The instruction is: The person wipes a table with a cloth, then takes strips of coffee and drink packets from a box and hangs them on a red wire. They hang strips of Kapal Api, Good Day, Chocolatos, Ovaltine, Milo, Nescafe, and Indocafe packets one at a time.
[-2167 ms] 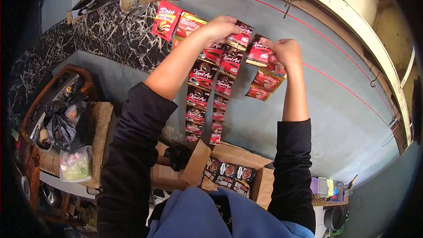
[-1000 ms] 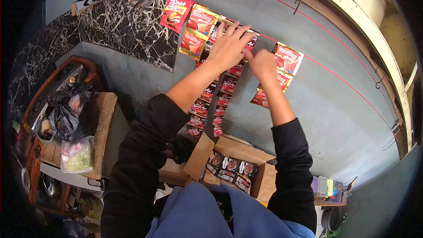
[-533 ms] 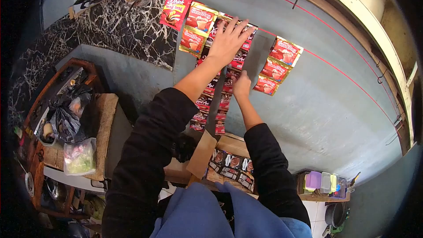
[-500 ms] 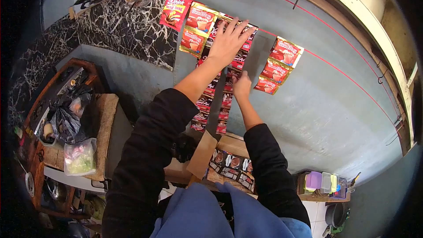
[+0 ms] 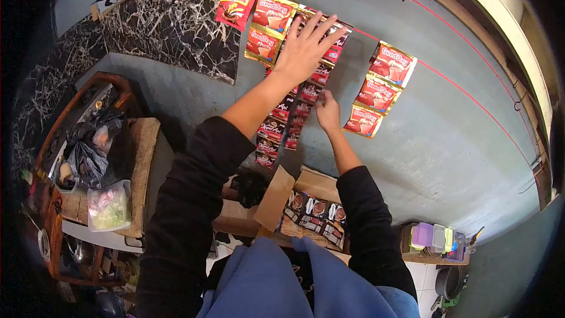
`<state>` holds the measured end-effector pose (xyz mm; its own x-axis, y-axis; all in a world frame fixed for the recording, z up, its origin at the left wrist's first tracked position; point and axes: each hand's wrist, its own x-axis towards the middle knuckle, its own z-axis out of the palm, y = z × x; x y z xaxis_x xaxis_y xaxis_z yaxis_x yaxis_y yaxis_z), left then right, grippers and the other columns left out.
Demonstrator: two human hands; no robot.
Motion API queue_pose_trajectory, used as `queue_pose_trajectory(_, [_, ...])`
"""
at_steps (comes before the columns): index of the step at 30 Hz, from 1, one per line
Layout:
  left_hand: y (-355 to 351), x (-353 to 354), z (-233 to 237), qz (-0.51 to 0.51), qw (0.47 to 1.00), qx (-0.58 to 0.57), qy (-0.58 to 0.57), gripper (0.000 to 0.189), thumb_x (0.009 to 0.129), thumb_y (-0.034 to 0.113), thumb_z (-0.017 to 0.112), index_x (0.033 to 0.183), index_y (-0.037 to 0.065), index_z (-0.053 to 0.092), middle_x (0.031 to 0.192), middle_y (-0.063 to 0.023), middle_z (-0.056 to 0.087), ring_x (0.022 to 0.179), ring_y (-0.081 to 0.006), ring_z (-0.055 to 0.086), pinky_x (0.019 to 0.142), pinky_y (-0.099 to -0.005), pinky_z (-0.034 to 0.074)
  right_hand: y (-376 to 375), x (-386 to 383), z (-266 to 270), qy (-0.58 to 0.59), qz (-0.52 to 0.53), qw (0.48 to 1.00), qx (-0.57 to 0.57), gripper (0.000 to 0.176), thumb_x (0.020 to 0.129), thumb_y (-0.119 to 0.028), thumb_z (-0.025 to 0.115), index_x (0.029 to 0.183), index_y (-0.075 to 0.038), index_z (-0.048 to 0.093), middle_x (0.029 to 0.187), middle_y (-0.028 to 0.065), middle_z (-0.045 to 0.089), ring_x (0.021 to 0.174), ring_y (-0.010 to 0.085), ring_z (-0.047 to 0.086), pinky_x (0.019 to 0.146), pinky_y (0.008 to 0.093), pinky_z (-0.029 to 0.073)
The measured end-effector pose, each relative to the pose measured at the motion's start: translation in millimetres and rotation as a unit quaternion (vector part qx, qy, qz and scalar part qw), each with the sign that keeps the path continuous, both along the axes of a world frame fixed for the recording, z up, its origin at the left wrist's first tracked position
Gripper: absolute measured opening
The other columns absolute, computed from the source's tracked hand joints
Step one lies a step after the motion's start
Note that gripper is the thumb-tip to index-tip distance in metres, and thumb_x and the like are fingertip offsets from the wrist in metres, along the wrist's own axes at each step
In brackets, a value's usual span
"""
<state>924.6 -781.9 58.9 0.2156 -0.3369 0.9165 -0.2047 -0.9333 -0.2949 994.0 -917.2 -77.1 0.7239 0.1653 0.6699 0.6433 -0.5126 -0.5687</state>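
Strips of dark red sachets [image 5: 272, 131] hang against the grey wall from a red string. My left hand [image 5: 303, 53] lies with fingers spread over the top of these strips. Lower and to the right, my right hand [image 5: 328, 112] pinches the edge of a narrower sachet strip [image 5: 299, 119]. Left of my left hand hang gold-edged red sachets [image 5: 263, 42] and a red drink sachet [image 5: 237, 2]. Another gold-edged strip [image 5: 376, 93] hangs by itself to the right of my hands.
Below is an open cardboard box [image 5: 275, 200] with dark sachets [image 5: 318, 207] inside. A wooden stand with a black plastic bag [image 5: 88, 162] is at the left. Plastic containers [image 5: 438, 238] sit on a shelf at lower right. Hooks and red string [image 5: 459, 91] cross the wall.
The narrower strip's lower end has swung up and left, while my right hand has moved slightly down and right. My left hand stays spread on the upper sachets. The view has shifted slightly.
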Motion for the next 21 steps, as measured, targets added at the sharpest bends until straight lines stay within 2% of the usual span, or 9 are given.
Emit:
queue_pose_trajectory(7, [-0.6, -19.3, -10.9, -0.057, 0.993, -0.048, 0.092, 0.087, 0.058, 0.011, 0.071, 0.131, 0.022, 0.025, 0.138, -0.0039, 0.018, 0.127, -0.0296, 0.017, 0.097, -0.0540, 0.018, -6.5, -25.5, -20.5, 0.119, 0.075, 0.985, 0.096, 0.029, 0.075, -0.009, 0.049, 0.103, 0.000, 0.051, 0.087, 0.0205, 0.059, 0.082, 0.0337, 0.058, 0.073, 0.0384, 0.045])
queue_pose_trajectory(9, [1.6, -23.5, -12.8, -0.063, 0.994, -0.039, 0.084, 0.082, 0.061, 0.012, 0.067, 0.131, 0.018, 0.026, 0.138, -0.0055, 0.019, 0.126, -0.0297, 0.018, 0.096, -0.0545, 0.019, -15.0, -65.7, -11.3, 0.026, -0.072, 0.980, -0.181, 0.027, 0.075, -0.011, 0.053, 0.100, -0.001, 0.055, 0.085, 0.0184, 0.060, 0.077, 0.0302, 0.060, 0.072, 0.0367, 0.046])
queue_pose_trajectory(11, [3.8, -25.6, -14.2, -0.072, 0.992, -0.030, 0.103, 0.081, 0.062, 0.015, 0.067, 0.131, 0.018, 0.025, 0.137, -0.0057, 0.019, 0.126, -0.0301, 0.018, 0.096, -0.0557, 0.018, -39.0, -119.5, 42.4, 0.102, 0.054, 0.967, -0.226, 0.022, 0.075, -0.013, 0.057, 0.093, -0.001, 0.059, 0.086, 0.0173, 0.061, 0.075, 0.0270, 0.061, 0.070, 0.0348, 0.047])
queue_pose_trajectory(12, [4.9, -27.7, -13.2, -0.089, 0.991, -0.029, 0.099, 0.072, 0.064, 0.018, 0.064, 0.128, 0.017, 0.031, 0.136, -0.0062, 0.023, 0.125, -0.0298, 0.020, 0.097, -0.0563, 0.016, -47.2, -136.2, 69.8, -0.009, 0.021, 0.994, -0.111, 0.019, 0.075, -0.014, 0.058, 0.089, -0.001, 0.060, 0.083, 0.0156, 0.061, 0.073, 0.0265, 0.061, 0.068, 0.0343, 0.047])
queue_pose_trajectory(14, [5.3, -33.6, -7.6, -0.103, 0.991, -0.037, 0.081, 0.065, 0.065, 0.020, 0.062, 0.124, 0.015, 0.036, 0.135, -0.0063, 0.026, 0.124, -0.0295, 0.022, 0.097, -0.0561, 0.016, -73.7, -144.0, 109.8, -0.197, -0.091, 0.973, 0.077, 0.016, 0.076, -0.015, 0.057, 0.087, -0.003, 0.061, 0.079, 0.0108, 0.062, 0.071, 0.0239, 0.059, 0.064, 0.0320, 0.046])
queue_pose_trajectory(16, [3.2, -30.6, -4.2, -0.155, 0.986, -0.062, 0.005, 0.039, 0.070, 0.021, 0.058, 0.107, 0.011, 0.051, 0.126, -0.0065, 0.039, 0.118, -0.0284, 0.031, 0.096, -0.0543, 0.017, -91.0, -134.1, 167.3, -0.437, -0.293, 0.850, -0.011, 0.016, 0.079, -0.018, 0.055, 0.088, -0.007, 0.060, 0.082, 0.0076, 0.060, 0.080, 0.0215, 0.057, 0.088, 0.0430, 0.032])
queue_pose_trajectory(18, [0.8, -20.3, 4.3, -0.145, 0.987, -0.066, -0.013, 0.033, 0.072, 0.020, 0.057, 0.104, 0.012, 0.052, 0.122, -0.0053, 0.041, 0.117, -0.0275, 0.033, 0.096, -0.0534, 0.017, -105.0, -99.4, 182.6, -0.412, -0.325, 0.847, -0.083, 0.017, 0.079, -0.024, 0.055, 0.085, -0.009, 0.060, 0.080, 0.0060, 0.060, 0.077, 0.0230, 0.057, 0.094, 0.0511, 0.021])
queue_pose_trajectory(19, [-1.6, -18.4, 9.4, -0.134, 0.988, -0.069, -0.032, 0.027, 0.075, 0.018, 0.055, 0.101, 0.012, 0.052, 0.119, -0.0041, 0.044, 0.116, -0.0266, 0.034, 0.097, -0.0524, 0.018, -102.7, -92.6, 184.5, -0.412, -0.327, 0.846, -0.083, 0.017, 0.079, -0.024, 0.055, 0.085, -0.009, 0.060, 0.080, 0.0060, 0.060, 0.077, 0.0230, 0.057, 0.094, 0.0511, 0.021])
queue_pose_trajectory(21, [-8.7, -14.6, 19.4, -0.135, 0.987, -0.083, -0.040, 0.020, 0.077, 0.018, 0.054, 0.096, 0.011, 0.051, 0.113, -0.0037, 0.048, 0.113, -0.0259, 0.039, 0.096, -0.0519, 0.020, -96.9, -86.8, 188.1, -0.285, -0.250, 0.910, -0.167, 0.017, 0.078, -0.026, 0.056, 0.085, -0.011, 0.061, 0.080, 0.0044, 0.060, 0.077, 0.0229, 0.058, 0.094, 0.0535, 0.020])
